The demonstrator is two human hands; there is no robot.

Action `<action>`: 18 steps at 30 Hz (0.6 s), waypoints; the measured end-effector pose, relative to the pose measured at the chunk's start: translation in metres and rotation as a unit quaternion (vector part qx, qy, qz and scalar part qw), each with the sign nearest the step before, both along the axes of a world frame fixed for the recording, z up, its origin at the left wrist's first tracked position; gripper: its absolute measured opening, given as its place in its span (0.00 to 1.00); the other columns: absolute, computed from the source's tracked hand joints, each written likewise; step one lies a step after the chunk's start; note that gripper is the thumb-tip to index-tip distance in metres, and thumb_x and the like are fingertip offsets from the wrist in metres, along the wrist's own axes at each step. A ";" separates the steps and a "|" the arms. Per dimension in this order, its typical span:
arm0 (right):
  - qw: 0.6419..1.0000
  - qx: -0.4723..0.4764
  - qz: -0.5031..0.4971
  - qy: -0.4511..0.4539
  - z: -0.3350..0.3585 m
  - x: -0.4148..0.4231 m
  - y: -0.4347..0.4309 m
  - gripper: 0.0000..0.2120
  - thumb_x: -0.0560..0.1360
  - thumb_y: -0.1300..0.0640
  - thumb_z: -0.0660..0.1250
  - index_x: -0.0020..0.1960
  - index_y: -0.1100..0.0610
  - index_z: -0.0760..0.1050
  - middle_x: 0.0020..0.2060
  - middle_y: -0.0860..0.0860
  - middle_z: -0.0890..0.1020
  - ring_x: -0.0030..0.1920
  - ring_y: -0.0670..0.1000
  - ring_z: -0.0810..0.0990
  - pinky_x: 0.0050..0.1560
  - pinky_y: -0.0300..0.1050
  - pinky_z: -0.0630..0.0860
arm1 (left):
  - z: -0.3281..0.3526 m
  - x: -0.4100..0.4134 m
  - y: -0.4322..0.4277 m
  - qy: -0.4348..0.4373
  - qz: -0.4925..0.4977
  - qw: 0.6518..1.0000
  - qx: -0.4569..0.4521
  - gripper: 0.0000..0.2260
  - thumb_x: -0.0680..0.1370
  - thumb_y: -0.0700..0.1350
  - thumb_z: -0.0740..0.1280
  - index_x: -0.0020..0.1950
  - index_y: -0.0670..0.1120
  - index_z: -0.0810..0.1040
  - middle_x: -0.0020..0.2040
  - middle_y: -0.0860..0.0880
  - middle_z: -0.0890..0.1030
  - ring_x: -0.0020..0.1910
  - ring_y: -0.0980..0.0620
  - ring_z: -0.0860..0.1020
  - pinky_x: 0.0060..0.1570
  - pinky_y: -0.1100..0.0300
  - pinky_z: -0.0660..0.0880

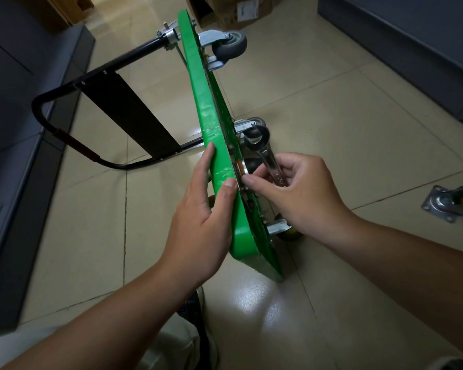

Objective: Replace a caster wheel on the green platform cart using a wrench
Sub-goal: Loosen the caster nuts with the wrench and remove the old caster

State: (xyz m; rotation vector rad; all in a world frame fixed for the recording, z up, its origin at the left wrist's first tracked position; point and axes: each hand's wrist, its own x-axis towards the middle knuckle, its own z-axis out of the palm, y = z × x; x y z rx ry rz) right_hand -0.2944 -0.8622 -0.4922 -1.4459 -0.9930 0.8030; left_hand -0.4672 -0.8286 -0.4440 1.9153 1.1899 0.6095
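Green platform cart (211, 124) stands on edge. Left grip (203, 217), fingers straight, presses its deck edge; right grip (302, 193) curls round wrench (268, 157) at its underside.

The green platform cart (214, 124) stands on edge; a silver wrench (268, 157) slants beside its underside; a loose caster wheel (451, 202) lies apart.

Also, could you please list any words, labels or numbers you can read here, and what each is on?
No text here can be read.
The white label on the cardboard box: print too small and blurred.
The wrench in the right hand: no marking can be made out.
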 end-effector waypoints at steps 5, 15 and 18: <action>0.998 -0.063 0.027 0.018 0.003 0.006 -0.002 0.16 0.70 0.44 0.79 0.40 0.57 0.83 0.34 0.55 0.86 0.35 0.47 0.83 0.39 0.48 0.80 | 0.000 0.000 0.000 -0.004 0.000 1.000 -0.001 0.28 0.80 0.64 0.56 0.79 0.72 0.55 0.69 0.58 0.77 0.59 0.57 0.82 0.59 0.48 0.81; 0.988 -0.025 0.105 0.109 0.008 0.007 -0.002 0.04 0.72 0.60 0.79 0.45 0.58 0.85 0.38 0.54 0.87 0.38 0.46 0.86 0.41 0.36 0.81 | 0.000 0.000 0.000 0.004 0.002 1.000 0.004 0.28 0.79 0.64 0.56 0.80 0.72 0.55 0.69 0.57 0.78 0.60 0.57 0.81 0.60 0.47 0.80; 0.986 -0.018 0.071 0.150 0.008 0.002 -0.001 0.09 0.76 0.55 0.76 0.41 0.60 0.85 0.29 0.47 0.84 0.26 0.41 0.79 0.29 0.30 0.73 | 0.000 0.000 0.000 0.003 0.003 1.000 -0.002 0.28 0.79 0.65 0.56 0.79 0.72 0.55 0.69 0.56 0.78 0.61 0.56 0.81 0.60 0.47 0.80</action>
